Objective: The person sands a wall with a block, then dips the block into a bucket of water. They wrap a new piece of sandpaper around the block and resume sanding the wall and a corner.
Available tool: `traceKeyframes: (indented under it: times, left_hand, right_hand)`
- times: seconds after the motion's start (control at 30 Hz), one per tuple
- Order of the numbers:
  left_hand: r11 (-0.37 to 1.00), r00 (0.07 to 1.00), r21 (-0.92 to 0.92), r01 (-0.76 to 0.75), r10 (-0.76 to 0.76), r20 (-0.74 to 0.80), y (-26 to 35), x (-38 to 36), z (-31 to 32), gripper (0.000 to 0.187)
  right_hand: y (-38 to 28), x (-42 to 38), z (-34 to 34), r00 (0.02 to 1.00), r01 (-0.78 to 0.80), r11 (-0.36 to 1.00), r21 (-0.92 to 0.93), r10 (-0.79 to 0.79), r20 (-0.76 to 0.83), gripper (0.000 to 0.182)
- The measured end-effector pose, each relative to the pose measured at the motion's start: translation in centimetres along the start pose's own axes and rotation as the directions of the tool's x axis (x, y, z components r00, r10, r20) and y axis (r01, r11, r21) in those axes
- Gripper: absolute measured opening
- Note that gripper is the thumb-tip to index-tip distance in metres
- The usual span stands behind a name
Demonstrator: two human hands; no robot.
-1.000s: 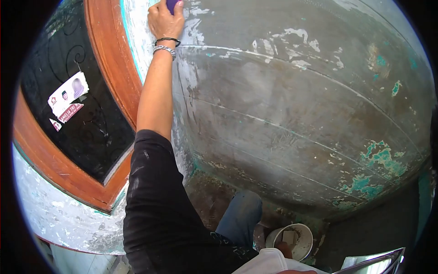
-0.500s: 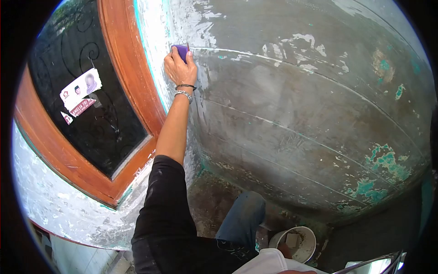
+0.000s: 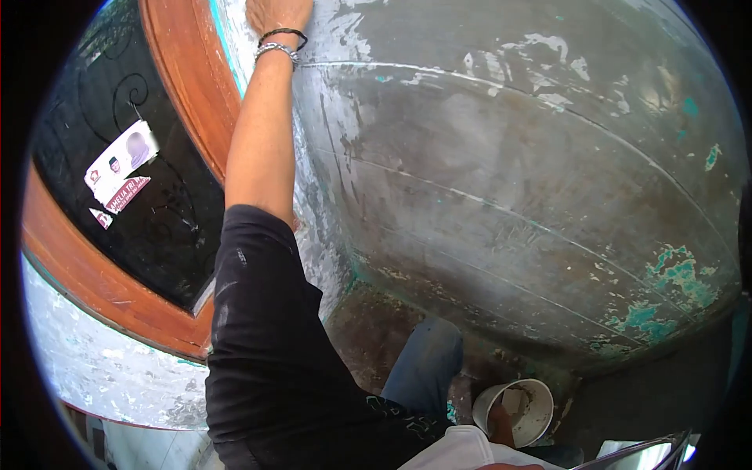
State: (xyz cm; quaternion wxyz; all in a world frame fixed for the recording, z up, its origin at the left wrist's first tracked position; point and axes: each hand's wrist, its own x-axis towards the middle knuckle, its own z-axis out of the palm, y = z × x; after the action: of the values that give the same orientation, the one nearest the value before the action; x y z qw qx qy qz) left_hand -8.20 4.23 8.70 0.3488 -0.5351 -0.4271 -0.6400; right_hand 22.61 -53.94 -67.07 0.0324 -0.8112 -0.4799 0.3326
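The left hand point(image 3: 282, 12) is at the upper left of the frame, right by the rough grey wall point(image 3: 439, 149) with white and green patches. The wall spreads out to the right of the hand. The arm goes almost straight up, beside the curved orange-brown wooden frame point(image 3: 188, 74). The fingertips are cut off at the top, so whether they are open, closed or holding something cannot be told. The right hand does not show clearly.

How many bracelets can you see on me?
2, both by the left hand: a dark one, and a silvery one beside it, nearer the sleeve. The right wrist isn't visible, so more may be hidden.
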Motion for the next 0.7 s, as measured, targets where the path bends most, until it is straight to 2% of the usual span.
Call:
traceKeyframes:
  times: [0.07, 0.13, 0.2, 0.33, 0.4, 0.43, 0.57, 0.63, 0.7]
  left_hand:
    - [0.998, 0.997, 0.012, -0.054, 0.054, -0.061, 0.5, -2.0, -1.1, 0.031]
    - [0.999, 0.998, 0.032, -0.025, 0.027, -0.050, -1.1, -4.2, 0.6, 0.039]
    - [1.000, 0.999, 0.024, -0.006, 0.004, 0.046, -0.8, -6.5, -0.6, 0.041]
    - [1.000, 1.000, 0.025, 0.007, -0.007, -0.002, -1.3, -10.3, -1.4, 0.042]
    - [1.000, 0.993, 0.022, 0.021, -0.023, 0.119, -1.5, -11.9, -2.0, 0.049]
    - [0.999, 0.991, -0.021, 0.033, -0.030, 0.129, -1.6, -12.2, -2.1, 0.050]
    - [0.997, 0.994, 0.011, 0.073, -0.074, 0.085, -0.7, -9.8, -1.0, 0.044]
    - [0.981, 0.960, 0.063, 0.185, -0.194, 0.200, 0.8, -6.6, -1.9, 0.038]
    - [0.980, 0.964, 0.075, 0.187, -0.198, 0.180, 0.8, -6.2, -1.6, 0.035]
  right_hand:
    - [-0.4, 0.6, -0.2, 1.000, 0.005, 1.000, 0.005, -0.005, 0.005, 0.028]
    - [-0.8, 1.5, -0.5, 1.000, 0.011, 1.000, -0.006, -0.011, 0.005, 0.028]
    - [-1.0, 2.1, -0.6, 1.000, 0.014, 1.000, -0.013, -0.014, 0.004, 0.028]
    - [-1.5, 3.3, -1.1, 1.000, 0.025, 0.999, -0.031, -0.025, 0.002, 0.028]
    - [-1.6, 3.7, -1.4, 0.999, 0.035, 0.999, -0.040, -0.035, 0.003, 0.028]
    - [-1.6, 3.7, -1.5, 0.999, 0.036, 0.998, -0.045, -0.035, 0.005, 0.028]
    - [-1.6, 4.0, -1.8, 0.999, 0.044, 0.998, -0.050, -0.044, 0.005, 0.028]
    - [-1.8, 4.1, -1.9, 0.999, 0.040, 0.998, -0.053, -0.040, 0.006, 0.028]
    - [-1.7, 4.1, -1.8, 0.999, 0.041, 0.998, -0.055, -0.040, 0.015, 0.028]
